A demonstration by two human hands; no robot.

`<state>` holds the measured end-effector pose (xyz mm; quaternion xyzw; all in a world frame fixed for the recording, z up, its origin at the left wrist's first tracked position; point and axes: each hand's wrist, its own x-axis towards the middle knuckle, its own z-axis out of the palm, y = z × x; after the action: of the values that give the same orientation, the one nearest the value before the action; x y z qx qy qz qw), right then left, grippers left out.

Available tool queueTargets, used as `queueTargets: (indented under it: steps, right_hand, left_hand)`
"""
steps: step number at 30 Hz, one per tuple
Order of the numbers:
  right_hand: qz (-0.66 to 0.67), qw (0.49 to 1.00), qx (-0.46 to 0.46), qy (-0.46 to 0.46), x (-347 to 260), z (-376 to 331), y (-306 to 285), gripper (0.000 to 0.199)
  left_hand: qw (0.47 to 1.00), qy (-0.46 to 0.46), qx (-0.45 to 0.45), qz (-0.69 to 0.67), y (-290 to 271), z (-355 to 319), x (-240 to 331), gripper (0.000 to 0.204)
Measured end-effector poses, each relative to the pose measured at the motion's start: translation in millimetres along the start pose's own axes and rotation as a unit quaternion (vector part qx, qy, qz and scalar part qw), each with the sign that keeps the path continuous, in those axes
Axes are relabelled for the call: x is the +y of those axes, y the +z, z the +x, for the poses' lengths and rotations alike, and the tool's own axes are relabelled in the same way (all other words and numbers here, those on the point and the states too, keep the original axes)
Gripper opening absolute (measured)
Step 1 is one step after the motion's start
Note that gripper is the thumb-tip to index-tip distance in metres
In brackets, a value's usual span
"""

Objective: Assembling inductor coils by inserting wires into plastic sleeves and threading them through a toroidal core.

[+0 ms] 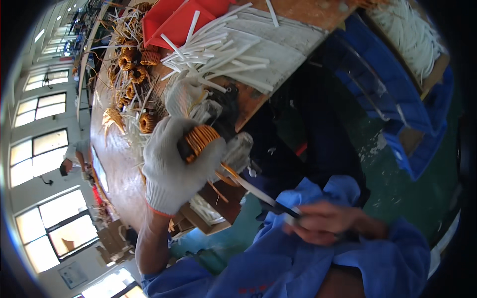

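My left hand (171, 166), in a white knit glove, is closed around a ring-shaped coil wound with copper wire (198, 140). A copper lead runs from the coil down to the right into a thin white sleeve tube (256, 191). My bare right hand (330, 223), coming out of a blue sleeve, pinches the far end of that tube. Both hands hover off the edge of the wooden workbench (117, 164).
Many loose white tubes (223, 54) and several more copper coils (130, 62) lie on the bench beside a red tray (171, 20). A white glove (183, 97) rests near them. A box of white tubes (412, 35) stands on blue crates. Another person (74, 156) works by the windows.
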<state>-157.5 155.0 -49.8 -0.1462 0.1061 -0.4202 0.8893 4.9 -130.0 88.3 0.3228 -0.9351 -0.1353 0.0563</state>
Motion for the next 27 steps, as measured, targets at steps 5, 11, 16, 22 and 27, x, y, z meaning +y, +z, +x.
queueTargets:
  steps: [5,11,16,22,27]
  right_hand:
    - [-0.128,0.958,0.254,-0.029,-19.6,-93.2,-40.8,0.035]
    - [-0.212,0.899,0.35,-0.153,-217.6,23.8,-75.4,0.053]
    - [-0.736,0.315,0.405,-0.442,-249.0,81.5,-61.6,0.042]
    - [-0.416,0.826,0.203,-0.322,-50.5,105.7,7.4,0.026]
    - [-0.134,0.935,0.228,-0.237,-41.7,117.7,21.4,0.021]
  left_hand:
    - [0.981,-0.118,0.04,-0.147,10.9,-6.9,13.2,0.023]
    - [0.977,-0.16,0.004,-0.139,-3.4,-6.1,24.3,0.024]
    - [0.972,-0.123,0.032,-0.195,12.0,-1.6,4.7,0.026]
    - [0.978,-0.108,0.016,-0.178,10.0,2.7,11.0,0.026]
    - [0.989,-0.078,0.024,-0.119,12.2,0.2,1.8,0.031]
